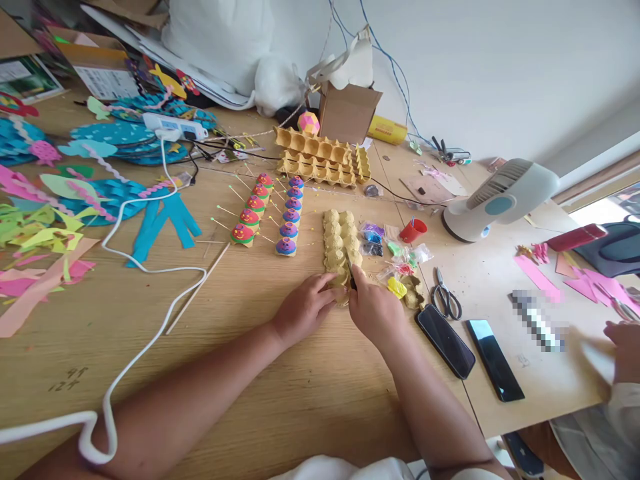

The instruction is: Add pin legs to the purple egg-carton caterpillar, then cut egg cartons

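Our left hand (305, 308) presses the near end of the egg tray (338, 248) flat on the worktop (260, 400) so it stays put. Our right hand (373, 307) has its grip closed on a small dark tool (351, 275) at that end.

Bare desk (280, 400) lies near and left of the egg-carton strip (339, 250), crossed only by the white cable (150, 267) and a thin stick (197, 297). Far side is blocked by two rows of painted domes (267, 213) with pins, then egg trays (320, 157). Right side is crowded: small bags (395, 257), scissors (447, 300), two phones (467, 350), fan (500, 200).
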